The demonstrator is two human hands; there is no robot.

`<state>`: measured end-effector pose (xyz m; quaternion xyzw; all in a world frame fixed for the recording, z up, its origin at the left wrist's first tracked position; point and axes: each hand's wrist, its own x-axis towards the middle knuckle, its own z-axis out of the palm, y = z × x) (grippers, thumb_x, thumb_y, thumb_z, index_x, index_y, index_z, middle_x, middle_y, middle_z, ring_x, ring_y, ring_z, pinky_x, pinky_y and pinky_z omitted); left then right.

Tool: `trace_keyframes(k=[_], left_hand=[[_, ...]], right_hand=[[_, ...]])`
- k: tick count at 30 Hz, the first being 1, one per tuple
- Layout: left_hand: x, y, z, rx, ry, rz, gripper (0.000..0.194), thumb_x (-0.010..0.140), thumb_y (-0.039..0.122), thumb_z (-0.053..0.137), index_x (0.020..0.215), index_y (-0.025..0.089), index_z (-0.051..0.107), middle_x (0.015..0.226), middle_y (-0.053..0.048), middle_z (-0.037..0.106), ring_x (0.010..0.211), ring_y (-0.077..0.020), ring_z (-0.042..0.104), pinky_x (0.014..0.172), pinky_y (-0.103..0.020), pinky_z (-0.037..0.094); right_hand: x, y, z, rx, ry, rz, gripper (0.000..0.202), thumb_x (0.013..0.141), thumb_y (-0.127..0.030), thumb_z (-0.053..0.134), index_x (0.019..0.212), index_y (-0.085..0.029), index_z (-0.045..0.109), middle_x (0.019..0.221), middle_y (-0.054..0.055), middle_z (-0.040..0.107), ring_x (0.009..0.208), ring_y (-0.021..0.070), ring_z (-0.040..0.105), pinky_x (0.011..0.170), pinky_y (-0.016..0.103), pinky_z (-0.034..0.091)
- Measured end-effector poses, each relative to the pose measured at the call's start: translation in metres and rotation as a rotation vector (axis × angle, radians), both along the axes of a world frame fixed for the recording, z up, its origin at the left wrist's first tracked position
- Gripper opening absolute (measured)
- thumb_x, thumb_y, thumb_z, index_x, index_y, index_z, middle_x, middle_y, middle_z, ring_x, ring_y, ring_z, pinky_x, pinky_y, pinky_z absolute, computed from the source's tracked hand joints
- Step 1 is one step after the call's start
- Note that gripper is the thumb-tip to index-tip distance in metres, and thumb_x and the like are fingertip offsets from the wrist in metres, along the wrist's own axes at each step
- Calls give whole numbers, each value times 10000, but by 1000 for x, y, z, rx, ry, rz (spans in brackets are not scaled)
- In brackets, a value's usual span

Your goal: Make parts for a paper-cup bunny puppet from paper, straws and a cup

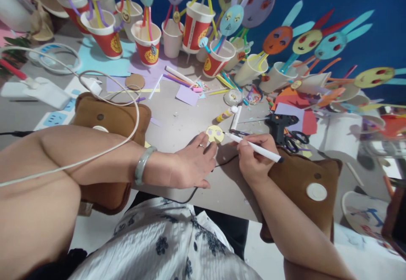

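A small round yellow paper face (214, 134) with purple eyes and drawn lashes lies on the table. My left hand (195, 161) rests flat with its fingers apart, fingertips at the lower left edge of the face. A white marker pen (258, 148) with a black end is gripped in my right hand (256, 155), its tip at the right edge of the face. Just behind the face lie a yellow glue stick (226, 113) and a white pen-like stick (236, 118). A dark pair of scissors, partly hidden, lies near the marker's tip.
Paper cups (146, 43) holding paper faces on coloured stems line the back. A black glue gun (281, 123) and black-handled scissors (294, 141) are at right. Brown cushions (294, 182) lie under both arms. A white cable (138, 115) crosses my left arm. A power strip (58, 117) sits left.
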<state>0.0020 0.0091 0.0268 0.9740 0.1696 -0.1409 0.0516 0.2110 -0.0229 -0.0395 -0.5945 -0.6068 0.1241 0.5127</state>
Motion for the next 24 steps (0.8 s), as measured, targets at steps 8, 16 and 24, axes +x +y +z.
trace_keyframes(k=[8,16,24], left_hand=[[1,-1,-7,2,-37,12,697,923,680,531,1356,149,656,1606,-230,405,1467,-519,371,1218,-620,206],[0,-1,-4,14,-68,10,664,915,671,557,1309,152,686,1558,-228,472,1438,-503,424,1203,-613,236],[1,-1,-12,29,-96,11,690,897,689,568,1298,142,695,1557,-240,469,1419,-499,447,1199,-615,228]], right_hand=[[-13,1,11,28,122,16,217,983,-371,597,1125,-210,633,726,10,733,473,143,628,478,290,529],[-13,1,15,95,-87,76,235,1004,-289,572,1217,-230,650,775,10,774,484,124,656,497,265,558],[-13,0,21,126,-312,29,79,875,-278,747,871,-221,692,761,27,777,628,184,749,624,292,617]])
